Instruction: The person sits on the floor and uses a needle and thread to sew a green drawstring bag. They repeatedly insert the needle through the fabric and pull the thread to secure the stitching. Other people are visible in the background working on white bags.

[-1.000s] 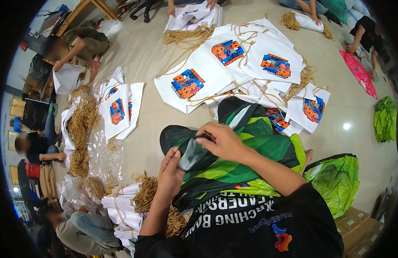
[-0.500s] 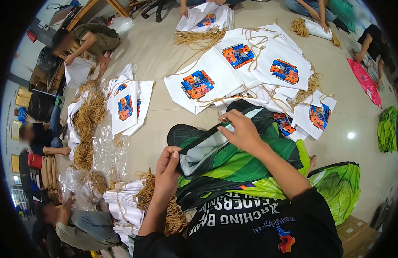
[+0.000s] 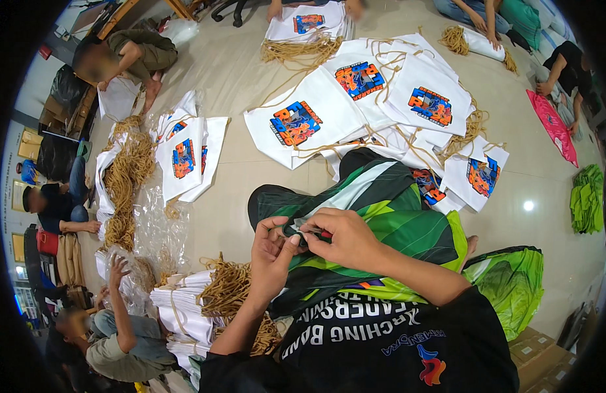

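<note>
A green jersey [image 3: 388,226] with black, white and lime panels is spread over my lap. My left hand [image 3: 271,254] pinches its dark edge between thumb and fingers. Against that same edge, my right hand [image 3: 339,241] is closed, its fingertips meeting those of the left. A small tool with a red part [image 3: 326,234] shows between the right fingers; they cover most of it, so its kind is unclear. Beyond the jersey lie white drawstring bags [image 3: 316,128] with colourful prints, piled on the floor.
Bundled white bags with tan cords [image 3: 181,304] lie at my left, near clear plastic wrapping [image 3: 162,223]. A lime garment [image 3: 506,288] lies at my right, beside cardboard boxes [image 3: 542,357]. Several people sit around, and a pink package [image 3: 552,128] lies far right.
My right hand has come down and left to the jersey's edge, meeting my left hand, and now shows a small red-parted tool. A person at lower left has raised a hand.
</note>
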The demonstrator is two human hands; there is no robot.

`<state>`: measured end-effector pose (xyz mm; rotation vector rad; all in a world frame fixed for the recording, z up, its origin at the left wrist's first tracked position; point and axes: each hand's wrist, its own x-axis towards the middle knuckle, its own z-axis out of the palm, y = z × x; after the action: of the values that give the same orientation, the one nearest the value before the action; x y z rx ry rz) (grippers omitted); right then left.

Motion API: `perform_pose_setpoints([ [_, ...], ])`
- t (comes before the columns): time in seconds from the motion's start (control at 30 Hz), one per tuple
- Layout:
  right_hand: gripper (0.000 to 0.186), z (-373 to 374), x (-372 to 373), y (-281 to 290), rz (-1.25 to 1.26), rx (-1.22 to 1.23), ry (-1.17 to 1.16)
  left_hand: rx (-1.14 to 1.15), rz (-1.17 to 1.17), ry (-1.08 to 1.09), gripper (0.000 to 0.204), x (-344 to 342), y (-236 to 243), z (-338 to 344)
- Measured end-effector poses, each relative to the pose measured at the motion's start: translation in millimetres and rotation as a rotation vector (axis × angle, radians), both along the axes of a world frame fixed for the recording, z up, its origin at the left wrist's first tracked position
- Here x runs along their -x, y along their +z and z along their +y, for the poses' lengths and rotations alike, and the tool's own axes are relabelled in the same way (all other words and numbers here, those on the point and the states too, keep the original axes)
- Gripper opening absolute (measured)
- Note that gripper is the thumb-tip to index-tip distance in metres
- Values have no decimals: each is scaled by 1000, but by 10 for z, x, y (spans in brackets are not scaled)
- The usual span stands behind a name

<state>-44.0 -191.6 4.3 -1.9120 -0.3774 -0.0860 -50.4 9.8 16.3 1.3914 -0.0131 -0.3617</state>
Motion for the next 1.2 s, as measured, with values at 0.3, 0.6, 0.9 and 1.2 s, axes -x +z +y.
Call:
perform_pose_setpoints([
  [0.3,15,13,40,70,-37,19,-35,-90,-131,-10,41,31,-81,33],
  [0.6,17,-27,-119,-260,554,-430,203,-129,-98,-12,40,28,-94,12],
  [0.9,19,3,-112,-212,518,-439,167,-12,71,67,41,8,42,-65],
  [1.2,19,-54,-38,7,313,-224,1,169,149,208,42,1,-99,-21],
])
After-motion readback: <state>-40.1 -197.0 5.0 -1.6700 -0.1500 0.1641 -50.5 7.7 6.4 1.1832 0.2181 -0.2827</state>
